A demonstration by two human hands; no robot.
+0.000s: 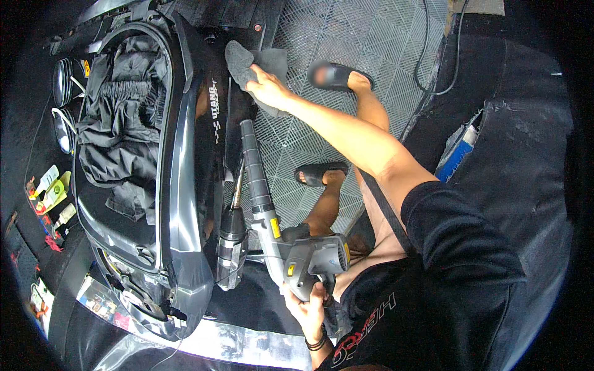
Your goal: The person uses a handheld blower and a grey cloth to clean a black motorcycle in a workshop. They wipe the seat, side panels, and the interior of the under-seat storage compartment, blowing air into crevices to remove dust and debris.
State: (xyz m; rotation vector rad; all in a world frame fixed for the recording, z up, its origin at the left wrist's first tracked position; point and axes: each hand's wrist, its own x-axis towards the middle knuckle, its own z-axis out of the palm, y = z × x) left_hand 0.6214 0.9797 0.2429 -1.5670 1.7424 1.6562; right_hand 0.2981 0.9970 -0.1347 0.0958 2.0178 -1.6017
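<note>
My right hand (269, 89), arm stretched out, grips a grey cloth (239, 60) beside the dark side panel of a scooter (183, 185). Part of the cloth hangs over the floor, and some fingers are hidden in it. My left hand (306, 303) is closed around the rear of a grey and black handheld blower (267, 236). The blower's long ribbed nozzle (253, 162) points away from that hand, towards the cloth, and lies alongside the scooter. The scooter's underseat compartment (120, 111) is uncovered, with crumpled black fabric inside. An exhaust silencer (232, 252) shows beside the blower.
Grey patterned floor tiles (297, 130) lie under my sandalled feet. A black cable (424, 69) loops down near a black covered surface (519, 139) with a torn patch. Bottles and packets (51, 195) stand beyond the scooter. A bright reflective strip (250, 343) runs along the bottom.
</note>
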